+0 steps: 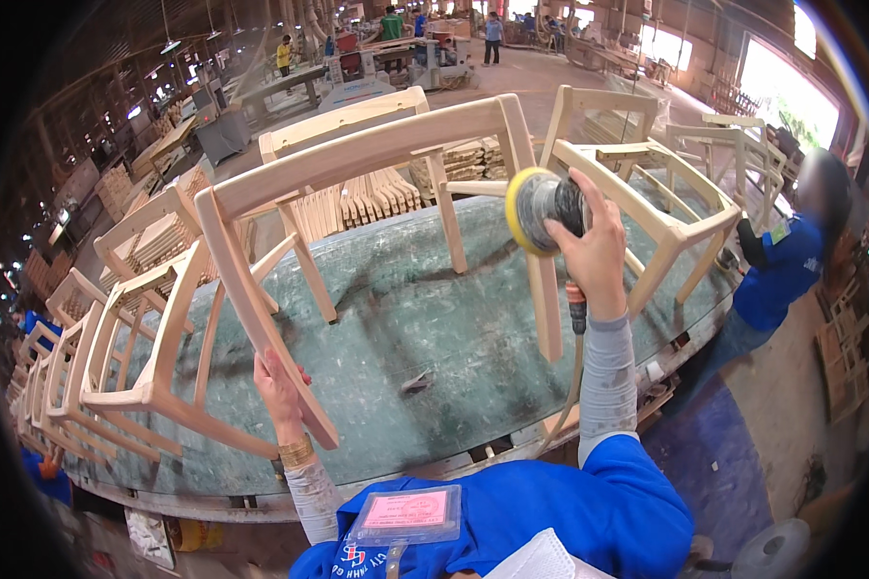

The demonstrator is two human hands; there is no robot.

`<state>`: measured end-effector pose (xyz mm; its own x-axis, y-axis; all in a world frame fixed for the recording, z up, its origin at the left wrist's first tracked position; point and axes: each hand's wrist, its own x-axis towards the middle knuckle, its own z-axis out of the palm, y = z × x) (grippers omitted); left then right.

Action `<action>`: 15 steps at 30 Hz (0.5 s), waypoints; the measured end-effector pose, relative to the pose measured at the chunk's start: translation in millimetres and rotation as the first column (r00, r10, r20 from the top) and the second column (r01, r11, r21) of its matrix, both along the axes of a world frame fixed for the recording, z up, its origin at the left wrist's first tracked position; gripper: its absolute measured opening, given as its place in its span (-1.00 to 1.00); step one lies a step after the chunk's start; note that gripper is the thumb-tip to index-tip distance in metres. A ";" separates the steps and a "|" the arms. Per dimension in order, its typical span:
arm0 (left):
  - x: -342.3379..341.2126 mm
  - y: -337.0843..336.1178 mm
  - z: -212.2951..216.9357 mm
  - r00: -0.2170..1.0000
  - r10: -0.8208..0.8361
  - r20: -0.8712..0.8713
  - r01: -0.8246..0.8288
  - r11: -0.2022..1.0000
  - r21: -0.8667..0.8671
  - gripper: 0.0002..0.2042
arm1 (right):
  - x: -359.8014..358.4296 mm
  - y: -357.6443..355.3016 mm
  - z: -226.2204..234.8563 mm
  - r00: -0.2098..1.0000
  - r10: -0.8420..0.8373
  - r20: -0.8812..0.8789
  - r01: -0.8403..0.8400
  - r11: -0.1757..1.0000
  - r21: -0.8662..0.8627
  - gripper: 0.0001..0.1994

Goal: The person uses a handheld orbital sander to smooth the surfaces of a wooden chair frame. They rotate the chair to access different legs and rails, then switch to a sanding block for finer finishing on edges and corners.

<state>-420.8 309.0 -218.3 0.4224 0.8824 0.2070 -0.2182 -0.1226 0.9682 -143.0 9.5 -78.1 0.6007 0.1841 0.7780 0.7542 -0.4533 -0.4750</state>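
An unfinished wooden chair frame stands in front of me, its wide top rail running between two long posts. Around the lower part of the left post my left hand is closed, fingers wrapped behind the wood. My right hand grips a round air sander with a dark body and a yellow-edged pad. The pad faces left, right by the upper part of the right post; whether it touches the wood I cannot tell. A hose runs down from the sander past my right forearm.
The frame is over a worn green worktable. More chair frames line its left side, and another chair stands at right, near a co-worker in blue. Stacked curved wooden parts lie beyond the table.
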 end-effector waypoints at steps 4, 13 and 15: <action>2.8 -2.5 6.4 1.000 0.000 -0.011 0.000 1.000 0.004 -0.54 | 9.4 8.0 -2.9 0.998 -0.010 0.060 0.005 0.997 0.076 -0.36; 6.1 -2.1 10.5 0.999 0.007 -0.036 -0.006 1.000 0.021 -0.52 | 44.0 41.8 63.7 0.997 -0.027 0.073 0.029 0.999 -0.027 -0.39; 10.7 0.1 14.4 0.999 0.016 -0.032 -0.016 1.000 0.012 -0.51 | 38.9 33.7 52.2 0.999 -0.033 -0.005 0.032 0.992 -0.119 -0.38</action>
